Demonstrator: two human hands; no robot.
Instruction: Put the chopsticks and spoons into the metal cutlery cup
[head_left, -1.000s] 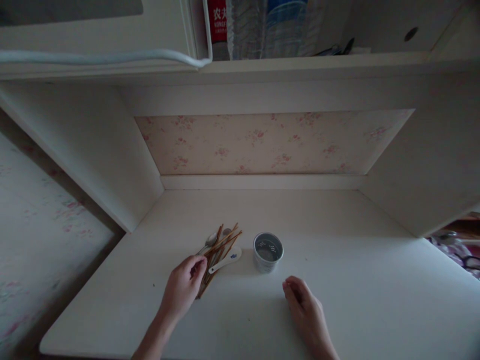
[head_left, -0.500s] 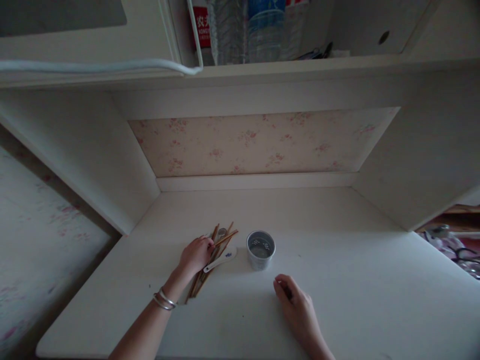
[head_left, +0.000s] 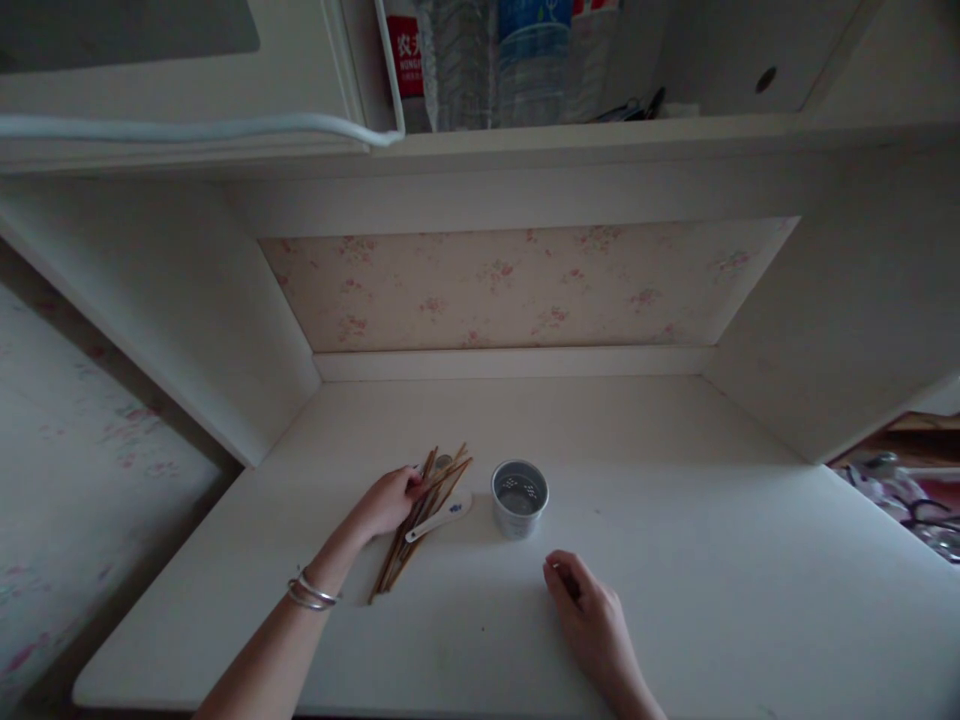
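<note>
- The left hand (head_left: 394, 499) is to the left of the perforated metal cup (head_left: 517, 525). Its grip is bent inward, with the fingertips at the upper part of the chopsticks (head_left: 394, 565); I cannot tell whether it is clamped on one or only touching.
- The right hand (head_left: 592, 605) is nearer the viewer than the cup and to its right. Its grip is loosely curled, thumb close to the fingertips, nothing visible in it.
- Behind the cup and well above it, on the shelf (head_left: 465, 140), a red package (head_left: 409, 60) shows white writing, partly cut off: "农夫" and, below, "NONGF". The smaller line is unreadable.
- To the right of that package stands a clear plastic bottle (head_left: 532, 75) with a blue label.
- The chopsticks are brown and slender, lying in a loose, crossing bundle on the desk (head_left: 712, 580), left of the cup.
- A white ceramic spoon (head_left: 439, 517) with a blue motif lies across them, between hand and cup.
- The cup stands upright, grey, with small holes visible inside.
</note>
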